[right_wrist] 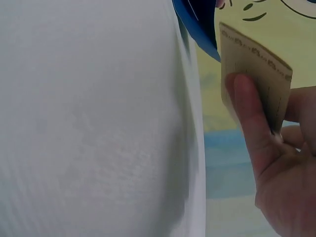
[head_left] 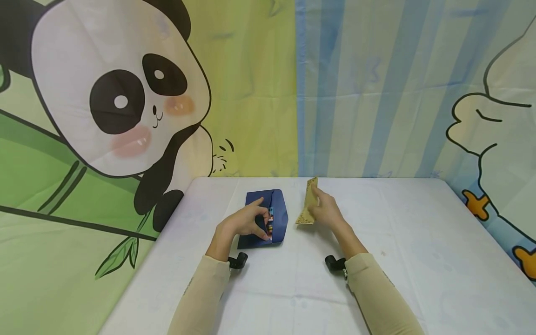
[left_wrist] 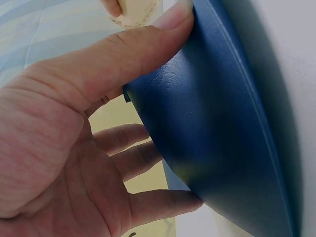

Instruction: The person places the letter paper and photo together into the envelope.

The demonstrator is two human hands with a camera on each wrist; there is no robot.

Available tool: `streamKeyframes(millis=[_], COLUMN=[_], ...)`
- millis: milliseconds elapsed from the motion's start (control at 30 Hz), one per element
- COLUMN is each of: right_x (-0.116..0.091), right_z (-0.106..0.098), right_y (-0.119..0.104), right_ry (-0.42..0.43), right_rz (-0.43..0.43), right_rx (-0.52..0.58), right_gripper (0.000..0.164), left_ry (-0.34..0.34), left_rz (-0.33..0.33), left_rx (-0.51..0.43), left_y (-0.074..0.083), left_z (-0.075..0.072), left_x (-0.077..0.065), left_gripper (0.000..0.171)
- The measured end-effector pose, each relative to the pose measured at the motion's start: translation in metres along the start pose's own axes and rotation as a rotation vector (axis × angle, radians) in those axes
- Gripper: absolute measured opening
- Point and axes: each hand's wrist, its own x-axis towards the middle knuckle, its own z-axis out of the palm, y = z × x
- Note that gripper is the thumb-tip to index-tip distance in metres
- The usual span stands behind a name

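A person's two bare hands work over a worktop (head_left: 293,293) covered in smooth white cloth with faint creases. The left hand (head_left: 248,220) grasps a navy-blue rectangular envelope with a tapering flap (head_left: 280,216), which sits at the far part of the worktop, left of centre, the flap directed toward the right. The left wrist view shows the thumb at one part of the envelope's edge and fingertips at another; the surface between is smooth, slightly glossy and bowed, with fine wrinkling near the thumb. In the envelope's mouth appears a narrow multicoloured printed piece (head_left: 271,217), patterned in blue, yellow and red; its full shape is hidden. The right hand (head_left: 328,211) pinches a tan paper piece with a brown ornamental border (head_left: 310,201), matte, bent lengthwise and held tilted just beside the envelope, apart from its flap. In the right wrist view, thin lines run across the paper below the border; whether its lower edge meets the worktop cannot be told. Beige fabric sleeves (head_left: 202,295) cover the forearms, and a black, rounded fitting (head_left: 238,260) projects at each wrist. Behind hangs a creased fabric backdrop (head_left: 255,93), printed with a panda, a yellow panel and blue stripes.
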Motion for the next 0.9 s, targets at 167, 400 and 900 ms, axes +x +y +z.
streamKeyframes(millis=[167, 400, 900], right_x=[0.001, 0.0, -0.003], right_z=[0.007, 0.017, 0.03], right_y=[-0.005, -0.01, -0.023], right_ry=[-0.027, -0.094, -0.158], right_rz=[-0.019, -0.037, -0.083], right_rx=[-0.008, 0.055, 0.105], right_gripper=[0.083, 0.092, 0.092], left_ry=[-0.001, 0.003, 0.004], left_rz=[0.003, 0.009, 0.018], left_rx=[-0.008, 0.004, 0.005], left_y=[0.0, -0.001, -0.003], left_z=[0.0, 0.0, 0.0], left_x=[0.0, 0.0, 0.001], left_gripper=[0.039, 0.039, 0.039])
